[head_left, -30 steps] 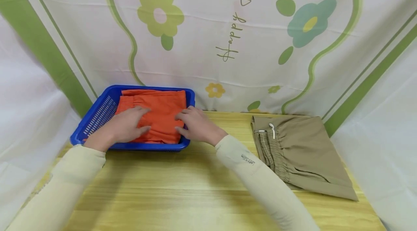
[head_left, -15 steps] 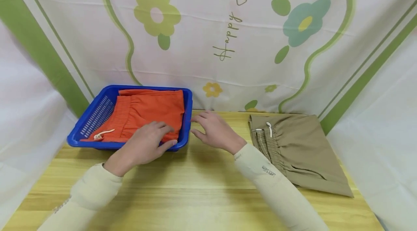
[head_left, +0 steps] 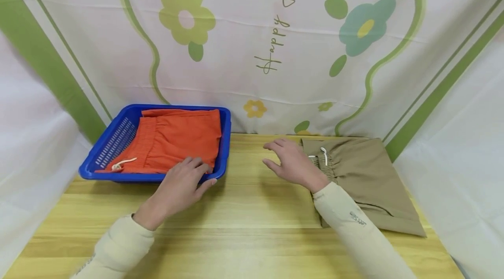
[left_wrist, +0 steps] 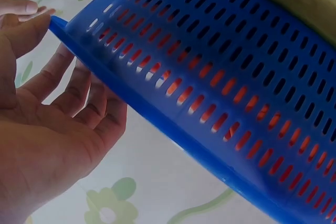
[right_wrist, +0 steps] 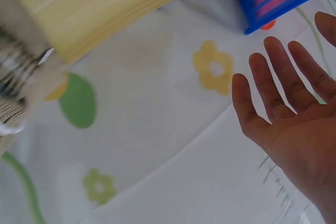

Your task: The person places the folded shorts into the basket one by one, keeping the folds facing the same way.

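Packing seems between garments: folded orange cloth pants [head_left: 177, 137] lie in the blue slotted plastic basket [head_left: 226, 139]; khaki drawstring pants [head_left: 370, 174] on the wooden bench [head_left: 236, 235] likely want lifting next. Left hand [head_left: 180, 191] (at the rim [head_left: 145, 177], contact unclear) and right hand [head_left: 293, 163] have fingers apart.

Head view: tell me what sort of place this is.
Probably a small fabric-screened work booth: flower-printed cloth rises behind a wood-grain tabletop bearing a blue plastic basket of folded orange drawstring bottoms.
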### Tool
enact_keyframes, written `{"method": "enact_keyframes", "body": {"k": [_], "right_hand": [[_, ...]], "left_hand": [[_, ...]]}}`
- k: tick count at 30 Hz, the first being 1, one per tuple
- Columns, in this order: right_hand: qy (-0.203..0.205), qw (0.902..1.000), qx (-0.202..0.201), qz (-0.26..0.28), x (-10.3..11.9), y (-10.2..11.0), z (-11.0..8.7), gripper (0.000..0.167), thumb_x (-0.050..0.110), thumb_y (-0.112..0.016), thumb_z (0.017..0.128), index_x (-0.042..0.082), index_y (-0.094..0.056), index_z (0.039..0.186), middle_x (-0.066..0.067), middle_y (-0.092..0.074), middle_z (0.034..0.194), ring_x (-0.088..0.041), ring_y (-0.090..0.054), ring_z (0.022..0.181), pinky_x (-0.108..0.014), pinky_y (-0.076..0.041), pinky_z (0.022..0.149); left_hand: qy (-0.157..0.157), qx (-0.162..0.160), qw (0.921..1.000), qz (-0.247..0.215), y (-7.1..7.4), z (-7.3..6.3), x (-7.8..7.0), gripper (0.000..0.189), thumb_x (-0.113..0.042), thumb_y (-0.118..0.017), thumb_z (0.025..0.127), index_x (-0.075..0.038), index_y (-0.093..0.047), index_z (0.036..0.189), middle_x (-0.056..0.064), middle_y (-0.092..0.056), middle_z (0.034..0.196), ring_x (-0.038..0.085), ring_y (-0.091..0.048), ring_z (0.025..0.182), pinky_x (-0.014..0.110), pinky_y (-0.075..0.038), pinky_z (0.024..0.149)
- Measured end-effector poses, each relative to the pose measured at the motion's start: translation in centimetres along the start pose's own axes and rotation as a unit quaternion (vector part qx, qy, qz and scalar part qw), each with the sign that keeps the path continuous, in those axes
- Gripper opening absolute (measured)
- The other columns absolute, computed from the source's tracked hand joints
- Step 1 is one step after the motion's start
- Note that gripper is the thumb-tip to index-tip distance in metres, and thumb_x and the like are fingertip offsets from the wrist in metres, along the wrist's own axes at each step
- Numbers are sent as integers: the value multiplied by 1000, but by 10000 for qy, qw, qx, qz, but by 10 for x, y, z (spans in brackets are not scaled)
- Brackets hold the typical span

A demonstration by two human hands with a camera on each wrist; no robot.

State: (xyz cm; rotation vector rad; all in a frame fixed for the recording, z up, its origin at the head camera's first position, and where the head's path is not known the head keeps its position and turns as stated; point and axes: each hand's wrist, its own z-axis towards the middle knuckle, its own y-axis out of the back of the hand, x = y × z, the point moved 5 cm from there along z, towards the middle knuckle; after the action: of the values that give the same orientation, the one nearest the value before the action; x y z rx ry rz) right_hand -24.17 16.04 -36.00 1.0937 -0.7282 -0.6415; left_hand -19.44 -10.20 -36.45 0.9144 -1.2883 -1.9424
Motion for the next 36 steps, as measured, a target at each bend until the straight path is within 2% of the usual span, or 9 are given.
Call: {"method": "enact_keyframes", "body": {"k": [9, 18, 23, 27, 29, 32, 36], "right_hand": [[-664, 9975, 167, 146, -49, 7, -38, 44, 29, -71, 98, 3, -63, 132, -16, -66, 128, -39, -59, 121, -58, -46, 100], [-1440, 9886, 324, 303, -101, 14, -83, 51, 25, -69, 99, -4, -55, 139, -27, -56, 136, -49, -48, 127, -66, -37, 104], [-1775, 9832, 342, 254, -128, 17, -106, 57, 26, -70, 98, -6, -52, 141, -33, -52, 135, -53, -49, 123, -68, -39, 100], [-1910, 9810, 274, 186, -146, 21, -120, 48, 24, -73, 95, -1, -59, 133, -31, -53, 133, -53, -51, 119, -70, -41, 96], [-1959, 9801, 281, 121, -153, 24, -124, 48, 23, -75, 94, 0, -59, 133, -34, -52, 133, -56, -48, 120, -72, -38, 95], [-2177, 9748, 480, 19, -162, 25, -131, 60, 28, -75, 94, -1, -52, 141, -39, -47, 137, -63, -41, 123, -78, -32, 96], [-2509, 9629, 992, -13, -172, 20, -139, 76, 37, -71, 95, -6, -40, 150, -43, -36, 144, -68, -29, 128, -83, -22, 98]], "left_hand": [[5, -238, 9997, 34, -1, -3, -2, 24, -28, -77, 92, -7, -74, 102, 4, -63, 94, 24, -56, 87, 43, -54, 76], [30, -195, 9998, -21, -3, -2, -1, 24, -30, -75, 94, -7, -74, 104, 5, -63, 97, 24, -56, 89, 43, -54, 79], [20, -159, 9999, -11, -4, -2, 0, 25, -32, -73, 95, -9, -73, 105, 3, -62, 98, 24, -56, 90, 43, -54, 79], [-33, -191, 9998, 7, -5, -2, 1, 24, -31, -74, 95, -9, -73, 105, 3, -61, 96, 23, -55, 89, 42, -53, 78], [-54, -209, 9998, 8, -5, -2, 1, 24, -30, -75, 94, -8, -73, 105, 3, -60, 96, 23, -54, 88, 42, -53, 77], [-49, -200, 9998, 4, -6, -3, 1, 24, -29, -75, 94, -8, -73, 106, 3, -60, 96, 23, -54, 88, 42, -53, 77], [-12, -148, 9999, -15, -6, -3, 2, 24, -29, -74, 95, -8, -73, 107, 3, -60, 97, 24, -55, 89, 43, -53, 78]]}}
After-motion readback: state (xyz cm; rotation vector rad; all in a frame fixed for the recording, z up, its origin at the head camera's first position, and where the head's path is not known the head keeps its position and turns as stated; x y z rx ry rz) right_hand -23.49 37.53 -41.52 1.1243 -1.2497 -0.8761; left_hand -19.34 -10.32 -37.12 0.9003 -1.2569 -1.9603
